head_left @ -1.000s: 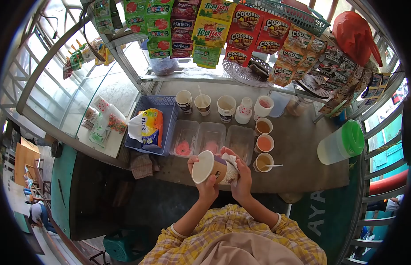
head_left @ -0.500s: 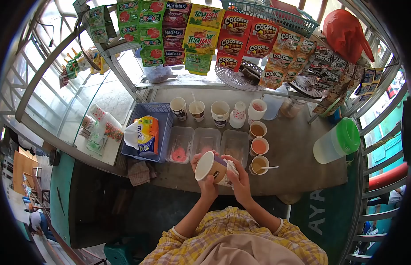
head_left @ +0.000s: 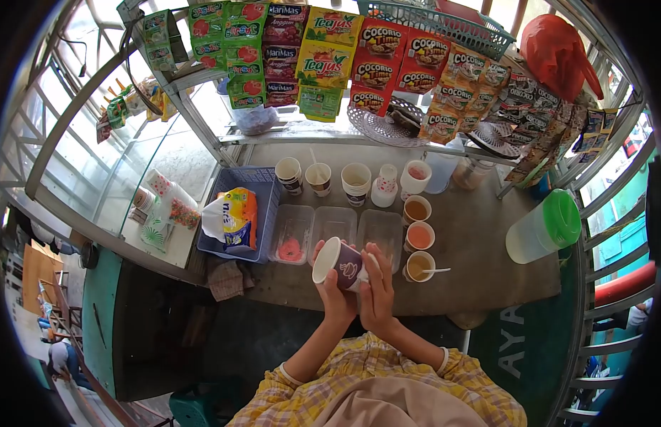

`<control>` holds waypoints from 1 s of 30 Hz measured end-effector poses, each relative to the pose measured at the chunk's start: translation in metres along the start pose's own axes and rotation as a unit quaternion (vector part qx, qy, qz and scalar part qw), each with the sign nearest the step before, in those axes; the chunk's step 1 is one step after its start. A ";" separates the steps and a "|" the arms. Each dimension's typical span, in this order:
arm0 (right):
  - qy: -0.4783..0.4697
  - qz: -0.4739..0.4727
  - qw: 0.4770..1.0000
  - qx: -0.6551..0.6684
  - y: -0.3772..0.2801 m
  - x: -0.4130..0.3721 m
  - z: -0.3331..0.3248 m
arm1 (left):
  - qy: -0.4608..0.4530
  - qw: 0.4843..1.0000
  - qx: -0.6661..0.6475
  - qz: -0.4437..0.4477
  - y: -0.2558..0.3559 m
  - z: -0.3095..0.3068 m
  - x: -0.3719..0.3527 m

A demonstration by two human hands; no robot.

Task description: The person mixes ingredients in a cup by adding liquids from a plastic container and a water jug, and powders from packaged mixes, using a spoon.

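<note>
My left hand (head_left: 335, 295) is wrapped round a tilted paper cup (head_left: 349, 267), white inside with a purple and brown printed side, its open mouth facing left. Against the cup's base, my right hand (head_left: 377, 288) presses a crumpled white tissue (head_left: 364, 275), mostly hidden behind its straight, close fingers. Three clear plastic trays stand just beyond my hands; the left tray (head_left: 291, 235) has something pink in it. Right of them stand a cup of brown drink (head_left: 416, 209), a cup of orange drink (head_left: 420, 236) and a cup with a white spoon (head_left: 418, 267).
A blue basket (head_left: 263, 186) holds a yellow tissue pack (head_left: 239, 217). Stacked cups (head_left: 356, 181) line the back of the counter (head_left: 480, 249). A green-lidded pitcher (head_left: 533, 231) stands at the right. Drink sachets (head_left: 327, 57) hang above; a folded cloth (head_left: 227, 280) lies front left.
The cup has turned in my hands, so its purple printed side now shows. My right hand's fingers have straightened and moved up along the cup's base.
</note>
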State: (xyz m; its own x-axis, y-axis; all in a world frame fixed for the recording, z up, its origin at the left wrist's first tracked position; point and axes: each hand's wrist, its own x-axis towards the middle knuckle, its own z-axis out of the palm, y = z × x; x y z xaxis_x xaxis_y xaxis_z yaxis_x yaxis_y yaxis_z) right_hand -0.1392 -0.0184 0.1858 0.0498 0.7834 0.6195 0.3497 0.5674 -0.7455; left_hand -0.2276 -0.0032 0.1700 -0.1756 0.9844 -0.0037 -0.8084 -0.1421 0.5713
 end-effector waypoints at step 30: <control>-0.055 0.470 0.762 0.443 0.037 -0.014 -0.001 | 0.015 0.973 0.201 0.112 0.003 -0.066 0.006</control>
State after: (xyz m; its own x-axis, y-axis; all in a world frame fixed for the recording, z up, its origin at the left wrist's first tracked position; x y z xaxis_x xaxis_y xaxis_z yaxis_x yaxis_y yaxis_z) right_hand -0.1258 -0.0087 0.1502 -0.2062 0.9384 -0.2775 -0.5632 -0.3457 -0.7506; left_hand -0.2685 -0.0044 0.1177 -0.3444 0.9287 0.1372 -0.4641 -0.2954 0.8351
